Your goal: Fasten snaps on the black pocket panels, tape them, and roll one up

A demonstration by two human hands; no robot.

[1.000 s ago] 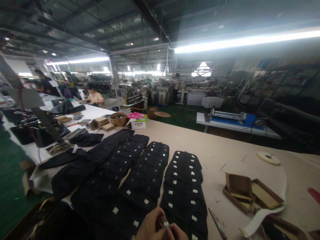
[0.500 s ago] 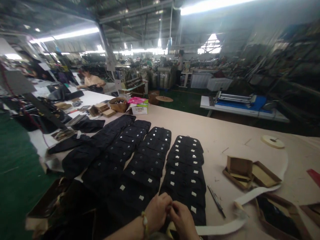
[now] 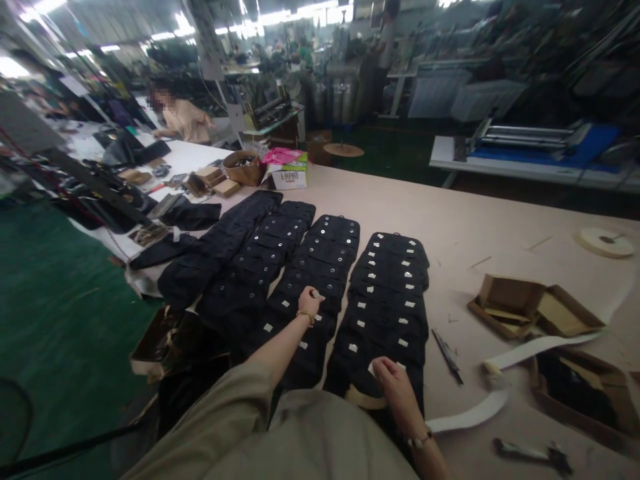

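My left hand (image 3: 310, 305) reaches over a long black fabric panel (image 3: 326, 267) with two rows of metal eyelets. Its fingers are pinched at a small pale patch near an eyelet; what they grip is hard to make out. Further right, my right hand (image 3: 395, 383) is closed on a small piece of white tape (image 3: 373, 368) above the near end of another black panel (image 3: 383, 320), which carries two rows of white patches. A long white tape strip (image 3: 470, 415) runs from near my right wrist across the table toward a tape roll (image 3: 595, 245).
Scissors or snips (image 3: 447, 357) lie right of the panels, with open cardboard boxes (image 3: 505, 290) beyond. A dark metal tool (image 3: 533, 457) is at the near right. More black panels (image 3: 225, 233), a round basket (image 3: 250, 175) and a seated person (image 3: 185, 123) are to the left.
My hands, together at the near end of the panels before, have separated. The left has moved forward and left to the eyelet panel; the right is farther right. The view has tilted down.
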